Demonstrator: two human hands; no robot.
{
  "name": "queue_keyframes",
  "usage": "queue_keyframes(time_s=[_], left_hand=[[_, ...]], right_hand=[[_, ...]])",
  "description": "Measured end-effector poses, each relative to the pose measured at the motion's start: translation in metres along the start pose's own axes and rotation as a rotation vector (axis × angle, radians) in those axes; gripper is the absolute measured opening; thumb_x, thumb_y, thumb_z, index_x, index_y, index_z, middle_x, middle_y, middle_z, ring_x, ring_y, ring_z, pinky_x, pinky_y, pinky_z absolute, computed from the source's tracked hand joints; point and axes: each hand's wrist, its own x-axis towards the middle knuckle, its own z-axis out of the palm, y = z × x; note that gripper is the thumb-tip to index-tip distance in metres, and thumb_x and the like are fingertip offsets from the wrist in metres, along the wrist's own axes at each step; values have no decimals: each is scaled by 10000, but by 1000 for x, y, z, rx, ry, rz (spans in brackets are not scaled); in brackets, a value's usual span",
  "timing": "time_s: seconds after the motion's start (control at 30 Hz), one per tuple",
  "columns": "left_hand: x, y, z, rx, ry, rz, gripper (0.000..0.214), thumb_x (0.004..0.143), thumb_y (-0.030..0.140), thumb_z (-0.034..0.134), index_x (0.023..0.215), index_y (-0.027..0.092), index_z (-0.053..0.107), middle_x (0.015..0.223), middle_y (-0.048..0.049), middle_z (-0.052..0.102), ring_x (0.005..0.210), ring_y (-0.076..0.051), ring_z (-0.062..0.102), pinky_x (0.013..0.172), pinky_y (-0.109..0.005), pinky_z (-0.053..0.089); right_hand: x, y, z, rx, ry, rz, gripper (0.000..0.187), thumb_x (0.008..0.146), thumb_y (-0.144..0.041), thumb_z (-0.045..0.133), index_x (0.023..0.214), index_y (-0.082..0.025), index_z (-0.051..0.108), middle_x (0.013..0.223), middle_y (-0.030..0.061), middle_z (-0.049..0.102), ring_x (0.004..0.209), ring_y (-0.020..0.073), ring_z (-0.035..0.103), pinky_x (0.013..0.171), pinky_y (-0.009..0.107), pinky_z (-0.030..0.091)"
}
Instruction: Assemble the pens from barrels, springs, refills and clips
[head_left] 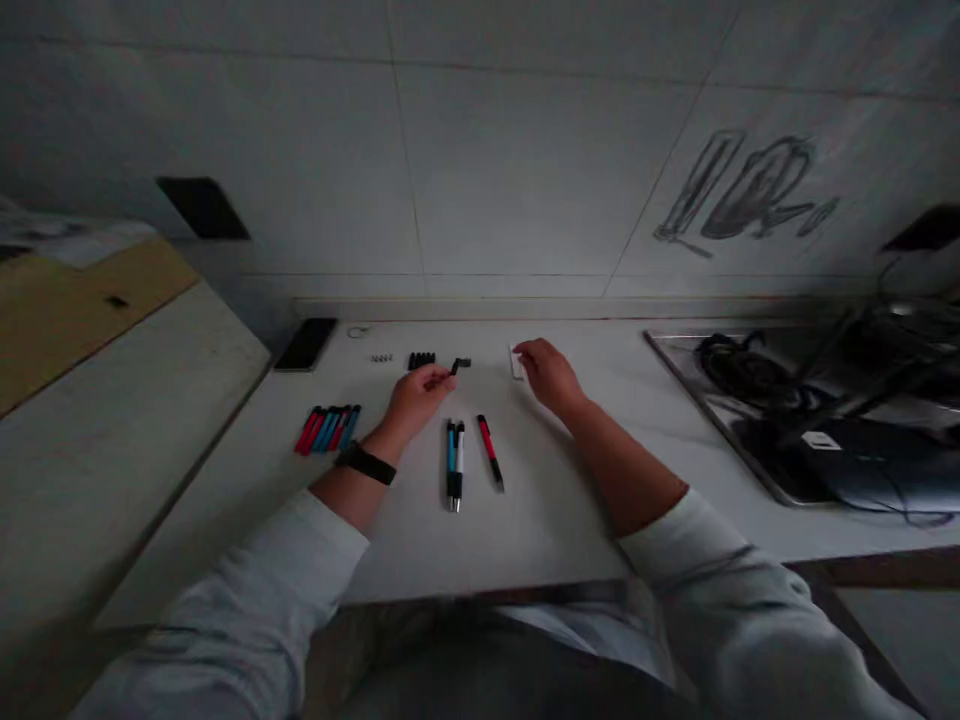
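Note:
My left hand (420, 393), with a black band on its wrist, pinches a small black pen part (454, 367) above the white counter. Just behind it lies a group of small dark pieces (466, 362). My right hand (551, 373) has its fingers drawn together at the right side of a narrow white piece (515, 364); whether it grips anything is hidden. Between my forearms lie a blue pen (451, 460), a white pen (459, 462) and a red pen (490, 448). Several red and blue pen barrels (328, 429) lie in a row left of my left wrist.
Behind my left hand sit several black grips (421, 360) and small springs (381, 358). A black phone (306, 345) lies at the back left, near a ring-shaped item (358, 332). A metal-rimmed stove (705, 430) with dark clutter is on the right. A tiled wall (517, 180) rises behind.

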Motion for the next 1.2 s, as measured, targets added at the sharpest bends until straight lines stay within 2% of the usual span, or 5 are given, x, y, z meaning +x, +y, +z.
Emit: queue_keyframes(time_s=[0.2, 0.33, 0.77, 1.07, 1.2], left_hand=[[2, -5, 0, -4, -34, 8, 296, 818, 450, 719, 944, 182, 706, 937, -64, 766, 880, -217, 704, 839, -346, 537], [2, -6, -1, 26, -43, 9, 293, 836, 459, 710, 935, 184, 711, 937, -70, 769, 883, -218, 703, 840, -346, 531], [3, -12, -3, 62, -69, 21, 298, 848, 455, 717, 968, 182, 722, 950, -71, 775, 891, -219, 711, 835, -341, 534], [3, -12, -1, 20, -79, 23, 264, 834, 430, 723, 935, 186, 719, 920, -64, 765, 868, -214, 708, 828, -346, 541], [3, -14, 0, 24, -71, 49, 265, 834, 429, 728, 946, 190, 718, 924, -62, 760, 868, -210, 705, 829, -346, 547]], right_hand=[[-1, 82, -59, -72, 300, 478, 229, 911, -238, 492, 1023, -170, 680, 986, 123, 738, 922, 243, 657, 887, 380, 488], [-10, 107, -65, -95, 230, 580, 194, 877, -268, 585, 991, -180, 715, 951, 95, 764, 860, 217, 662, 845, 338, 485], [-9, 110, -49, -266, -28, 543, 210, 870, -221, 635, 1010, -214, 791, 1019, 82, 777, 928, 221, 677, 888, 332, 498], [-11, 108, -50, -244, -33, 536, 236, 867, -247, 643, 1053, -217, 785, 1049, 91, 779, 952, 229, 686, 901, 347, 506], [-6, 99, -57, -218, 97, 521, 241, 877, -264, 615, 1046, -195, 772, 1020, 106, 774, 915, 236, 683, 887, 366, 510]])
